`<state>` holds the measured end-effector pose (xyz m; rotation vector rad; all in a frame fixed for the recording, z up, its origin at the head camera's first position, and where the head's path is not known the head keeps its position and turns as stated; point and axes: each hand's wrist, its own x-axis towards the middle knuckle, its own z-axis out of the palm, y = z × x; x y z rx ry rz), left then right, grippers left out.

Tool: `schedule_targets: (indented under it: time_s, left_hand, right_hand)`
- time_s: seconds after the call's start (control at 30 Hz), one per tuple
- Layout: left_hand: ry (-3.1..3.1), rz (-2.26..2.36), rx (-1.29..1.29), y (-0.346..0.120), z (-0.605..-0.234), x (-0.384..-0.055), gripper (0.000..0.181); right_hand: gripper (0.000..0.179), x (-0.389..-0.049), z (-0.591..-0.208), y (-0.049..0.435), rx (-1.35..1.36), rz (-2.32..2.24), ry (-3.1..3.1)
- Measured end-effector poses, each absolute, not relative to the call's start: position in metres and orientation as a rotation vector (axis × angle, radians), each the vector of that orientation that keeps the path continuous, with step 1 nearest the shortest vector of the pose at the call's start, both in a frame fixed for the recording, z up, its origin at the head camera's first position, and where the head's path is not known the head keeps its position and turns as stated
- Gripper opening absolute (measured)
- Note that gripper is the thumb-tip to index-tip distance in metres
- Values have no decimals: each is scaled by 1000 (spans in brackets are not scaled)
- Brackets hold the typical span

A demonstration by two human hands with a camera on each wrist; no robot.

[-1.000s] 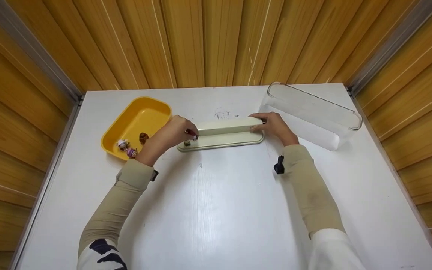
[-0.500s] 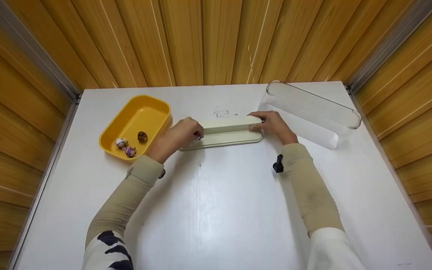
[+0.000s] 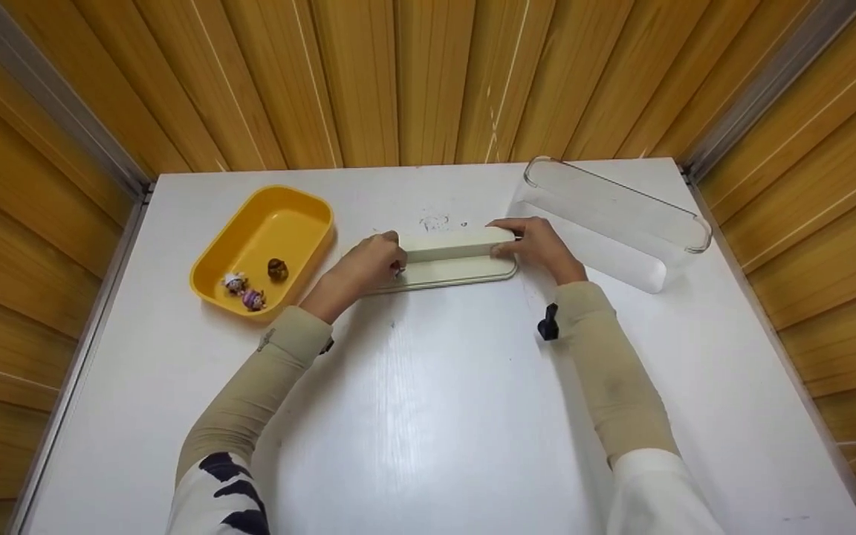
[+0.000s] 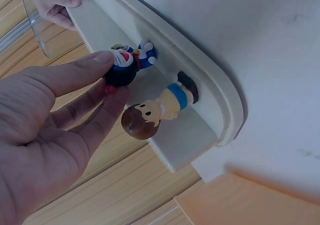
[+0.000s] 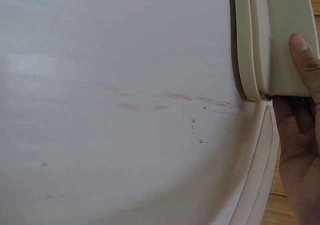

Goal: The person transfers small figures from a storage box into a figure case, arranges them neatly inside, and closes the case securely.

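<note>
My left hand [image 3: 365, 266] pinches a small blue-and-white cat figurine [image 4: 126, 65] by its head, between thumb and fingers. The figurine's feet are at the lower step of a cream two-step display base [image 3: 458, 269]; whether they bear on it I cannot tell. Beside it on the same step stands a boy figurine [image 4: 170, 102] with brown hair and blue shorts, hidden by the hand in the head view. At the base's right end my right hand [image 3: 545, 249] grips the raised step, thumb in front and fingers behind.
To the left sits a yellow tray [image 3: 201, 279] holding a brown figurine [image 3: 277, 270], a white-topped figurine [image 3: 234, 282] and a purple one [image 3: 253, 300]. A long clear cover [image 3: 614, 223] lies at the back right. Wooden panelling [image 3: 435, 82] rises behind the white table [image 3: 428, 401].
The left hand has moved slightly right along the base with the cat figurine, now covering the base's left end in the head view. The right hand has kept its grip.
</note>
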<state>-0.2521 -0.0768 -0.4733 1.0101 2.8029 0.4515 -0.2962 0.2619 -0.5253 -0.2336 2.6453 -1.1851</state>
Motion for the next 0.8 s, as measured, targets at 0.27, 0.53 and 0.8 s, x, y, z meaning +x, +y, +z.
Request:
schedule_targets:
  time_s: [0.27,0.53,0.8]
  left_hand:
    - [2834,406,971,-77,-473,-251,11]
    - [2858,393,977,-77,-472,-247,13]
    - [2932,472,913,-105,-444,-243,19]
  right_hand:
    - [57,-297,-525,262,-246,-1162,2662]
    - [55,-298,-528,261,-276,-1212,2675]
    - [56,-297,-528,263,-313,-1193,2676]
